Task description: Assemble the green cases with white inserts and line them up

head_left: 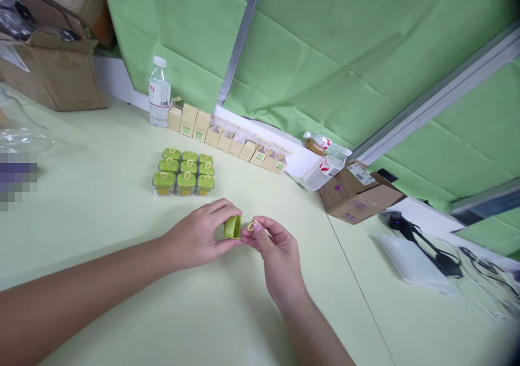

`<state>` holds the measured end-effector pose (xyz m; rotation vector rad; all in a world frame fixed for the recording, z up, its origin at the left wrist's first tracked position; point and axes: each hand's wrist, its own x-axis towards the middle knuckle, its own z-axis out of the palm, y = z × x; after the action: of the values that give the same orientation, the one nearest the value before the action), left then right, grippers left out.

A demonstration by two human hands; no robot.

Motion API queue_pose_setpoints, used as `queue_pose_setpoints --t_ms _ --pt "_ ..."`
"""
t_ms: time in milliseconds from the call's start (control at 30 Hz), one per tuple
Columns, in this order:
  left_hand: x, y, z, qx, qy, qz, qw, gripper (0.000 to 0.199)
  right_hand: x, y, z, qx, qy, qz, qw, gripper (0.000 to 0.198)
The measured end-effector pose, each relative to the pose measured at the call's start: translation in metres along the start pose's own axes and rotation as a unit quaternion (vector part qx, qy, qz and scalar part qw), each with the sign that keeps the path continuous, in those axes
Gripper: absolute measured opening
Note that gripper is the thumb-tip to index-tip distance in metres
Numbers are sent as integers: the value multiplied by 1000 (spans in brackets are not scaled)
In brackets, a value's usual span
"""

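Holding the green lid (232, 227) in my left hand (199, 235), fingers clenched round its rim, open side turned toward the right. My right hand (273, 249) pinches a small yellowish loop (252, 225) between thumb and forefinger, just beside the lid, touching or nearly so; can't tell which. Both sit just above the counter (122, 301), near its middle.

Head view only. Beyond the hands, a three-by-three block of lidded jars (184, 172), each with a loop already on top. Behind them a row of small cartons (227, 137) along the wall, a water bottle (159, 92) at its left end. Cardboard box (357, 193) to the right, well apart from the hands.

My read: the loop goes onto the lid. To do it well I keep the lid steady in the left, grip off the centre so the top stays free, and bring the loop in square, matching how the finished jars look. Pinch light, loop looks thin and bendy.
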<state>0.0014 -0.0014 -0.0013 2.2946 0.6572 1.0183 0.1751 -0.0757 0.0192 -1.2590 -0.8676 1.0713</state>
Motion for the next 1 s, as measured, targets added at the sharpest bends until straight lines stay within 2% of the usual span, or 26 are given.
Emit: queue_pose_setpoints --t_ms 200,500,1000 --pt "0 0 0 -3 -3 -1 1000 37 1 0 0 -44 24 -39 998 22" --pt "1 2 0 3 8 15 1000 36 -3 -2 7 -41 14 -57 997 22" --pt "1 5 -2 -15 -6 22 1000 32 -2 8 5 -115 -47 -107 986 14"
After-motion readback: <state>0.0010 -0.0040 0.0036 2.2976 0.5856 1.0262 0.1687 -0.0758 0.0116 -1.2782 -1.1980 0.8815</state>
